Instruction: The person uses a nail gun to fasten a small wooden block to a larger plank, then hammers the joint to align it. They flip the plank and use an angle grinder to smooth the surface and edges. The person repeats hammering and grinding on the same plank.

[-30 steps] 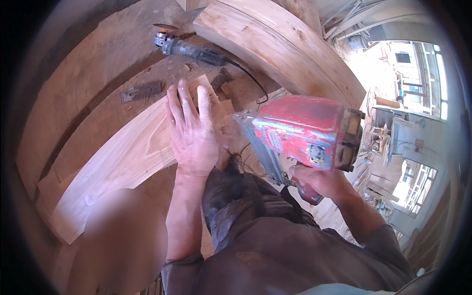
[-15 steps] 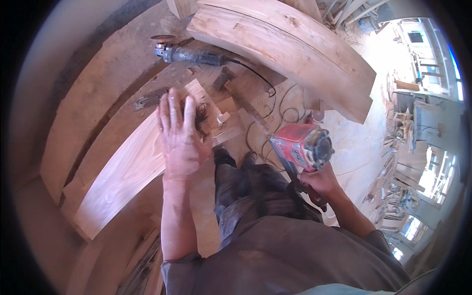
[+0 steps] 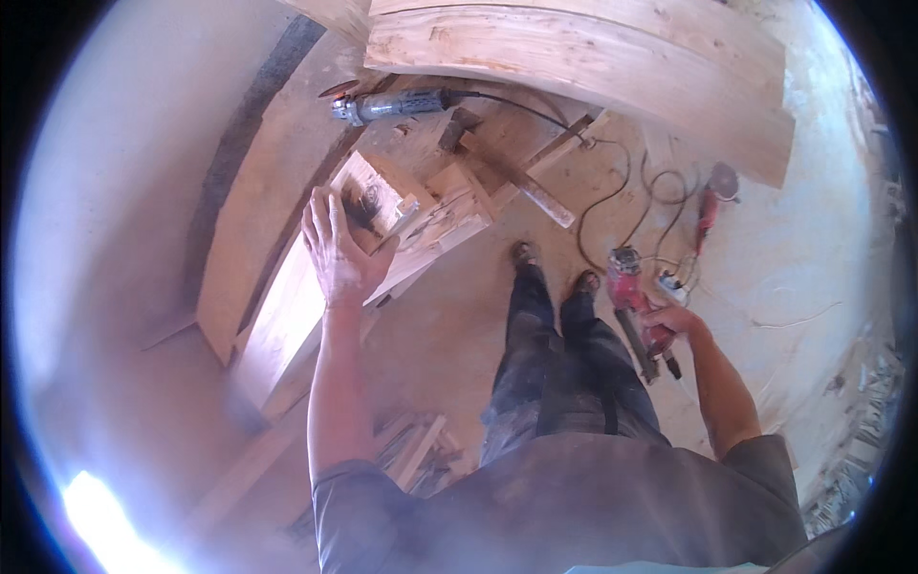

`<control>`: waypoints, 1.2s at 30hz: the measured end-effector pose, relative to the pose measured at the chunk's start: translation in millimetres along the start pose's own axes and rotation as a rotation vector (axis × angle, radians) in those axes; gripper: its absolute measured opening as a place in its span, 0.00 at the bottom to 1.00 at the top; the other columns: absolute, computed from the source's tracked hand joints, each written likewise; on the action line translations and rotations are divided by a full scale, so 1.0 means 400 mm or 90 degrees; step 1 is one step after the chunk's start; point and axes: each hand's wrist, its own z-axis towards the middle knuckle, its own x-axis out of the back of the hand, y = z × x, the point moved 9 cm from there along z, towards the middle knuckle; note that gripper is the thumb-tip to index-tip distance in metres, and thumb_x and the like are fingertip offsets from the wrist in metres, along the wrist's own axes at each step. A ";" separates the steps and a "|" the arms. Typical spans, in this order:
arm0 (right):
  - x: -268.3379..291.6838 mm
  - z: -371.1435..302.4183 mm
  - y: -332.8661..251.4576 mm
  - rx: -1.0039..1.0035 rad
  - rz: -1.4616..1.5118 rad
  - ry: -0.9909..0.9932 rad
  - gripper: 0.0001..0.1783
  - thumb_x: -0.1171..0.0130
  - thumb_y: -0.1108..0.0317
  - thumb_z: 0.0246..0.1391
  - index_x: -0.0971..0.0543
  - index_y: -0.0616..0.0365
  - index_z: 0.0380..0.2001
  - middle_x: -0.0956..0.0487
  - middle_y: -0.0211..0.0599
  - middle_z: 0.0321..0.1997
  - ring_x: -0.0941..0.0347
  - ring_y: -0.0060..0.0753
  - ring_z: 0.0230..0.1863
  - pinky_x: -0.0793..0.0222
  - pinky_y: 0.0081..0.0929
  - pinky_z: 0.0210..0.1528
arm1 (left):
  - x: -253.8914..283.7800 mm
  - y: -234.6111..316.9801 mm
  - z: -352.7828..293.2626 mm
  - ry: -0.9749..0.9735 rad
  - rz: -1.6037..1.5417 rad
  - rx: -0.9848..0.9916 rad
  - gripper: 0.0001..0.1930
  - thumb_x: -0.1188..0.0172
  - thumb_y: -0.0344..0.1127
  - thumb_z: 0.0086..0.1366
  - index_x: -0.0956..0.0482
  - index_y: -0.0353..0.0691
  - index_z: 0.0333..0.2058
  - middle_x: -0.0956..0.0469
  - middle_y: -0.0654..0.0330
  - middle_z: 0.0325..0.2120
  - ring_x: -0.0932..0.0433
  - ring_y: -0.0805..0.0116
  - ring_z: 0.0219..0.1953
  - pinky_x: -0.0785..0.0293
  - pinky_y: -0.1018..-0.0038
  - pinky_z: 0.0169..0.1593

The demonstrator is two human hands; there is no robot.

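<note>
Left hand: I have the left hand point(image 3: 339, 256) palm-down at the wooden beam's point(image 3: 283, 320) upper end, fingers spread, not clenched; can't tell how hard it presses.
Right hand: right hand point(image 3: 677, 321) wrapped round the red nail gun's point(image 3: 626, 290) handle.
Beam vs gun: beam lies left of the gun, well apart; left hand much nearer.
Beam axis: slants lower left to upper right.
Edges: end face beside my left thumb; pale offcut point(image 3: 442, 230) just right.
Room: legs point(image 3: 564, 354) stand between; floor point(image 3: 765, 249) stretches right, cable point(image 3: 626, 172) beyond gun.
</note>
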 end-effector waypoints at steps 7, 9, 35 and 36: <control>0.145 0.205 0.430 -0.131 0.177 -0.048 0.38 0.31 0.77 0.54 0.29 0.52 0.69 0.22 0.28 0.28 0.23 0.32 0.27 0.26 0.36 0.29 | -0.038 -0.007 -0.005 -0.034 0.033 -0.059 0.60 0.22 0.53 0.49 0.45 0.30 0.74 0.47 0.32 0.73 0.48 0.31 0.74 0.50 0.43 0.75; 0.165 0.261 0.525 -0.127 0.156 -0.027 0.36 0.29 0.76 0.51 0.26 0.58 0.65 0.23 0.29 0.24 0.24 0.32 0.23 0.28 0.37 0.26 | -0.037 -0.003 -0.001 -0.052 0.058 -0.044 0.61 0.22 0.52 0.50 0.47 0.30 0.74 0.48 0.32 0.74 0.49 0.31 0.75 0.51 0.43 0.75; 0.344 0.422 1.402 -0.288 -0.538 0.138 0.25 0.29 0.69 0.45 0.20 0.59 0.49 0.15 0.53 0.49 0.17 0.55 0.53 0.19 0.49 0.52 | -0.059 -0.052 -0.033 -0.122 -0.116 0.057 0.61 0.26 0.54 0.56 0.55 0.28 0.76 0.53 0.36 0.76 0.54 0.40 0.78 0.58 0.51 0.78; 0.283 0.408 1.403 -0.323 -0.511 0.212 0.18 0.32 0.70 0.45 0.17 0.63 0.43 0.14 0.56 0.47 0.16 0.56 0.51 0.20 0.50 0.51 | -0.036 -0.047 -0.009 -0.114 -0.094 0.037 0.62 0.26 0.55 0.56 0.55 0.29 0.76 0.53 0.36 0.76 0.54 0.39 0.78 0.58 0.50 0.78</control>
